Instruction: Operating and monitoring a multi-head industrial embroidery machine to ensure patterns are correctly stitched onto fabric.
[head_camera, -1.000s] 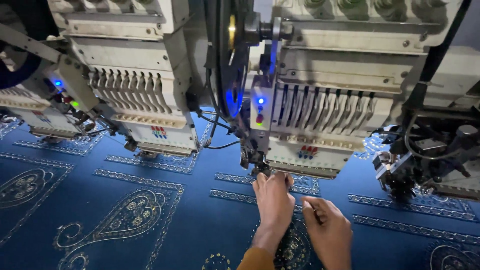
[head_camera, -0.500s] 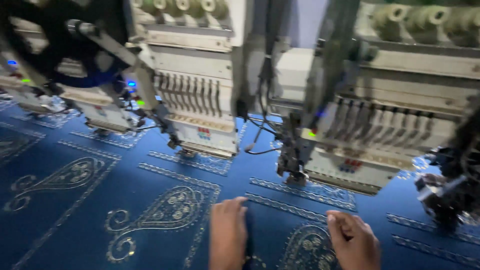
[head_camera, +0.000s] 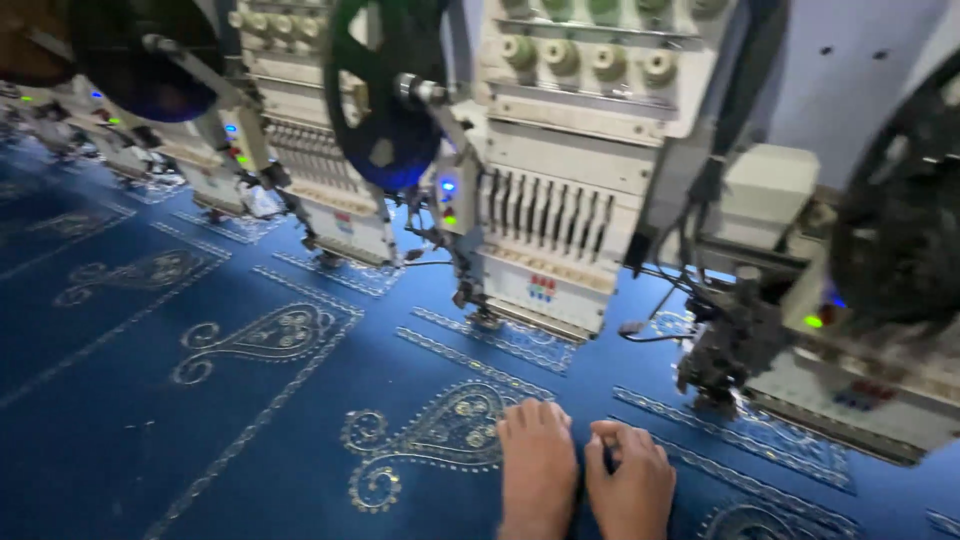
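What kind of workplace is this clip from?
Most likely an embroidery workshop: a row of multi-needle embroidery heads stands over stretched blue fabric stitched with repeated silver motifs, both hands flat on it.

Both hands side by side on fabric (head_camera: 250, 420), before embroidery head (head_camera: 560, 200); left hand (head_camera: 537, 460), right hand (head_camera: 632, 485).

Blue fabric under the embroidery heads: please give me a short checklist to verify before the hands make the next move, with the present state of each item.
1. Left hand flat on the blue fabric: ok.
2. Right hand resting on the fabric beside it, fingers curled: ok.
3. Both hands away from the needle area of the nearest embroidery head: ok, a gap shows.
4. Hands empty: left ok; right cannot tell.
5. Fabric smooth around the paisley motif: ok.
6. Machine stopped: cannot tell; small indicator lights glow.
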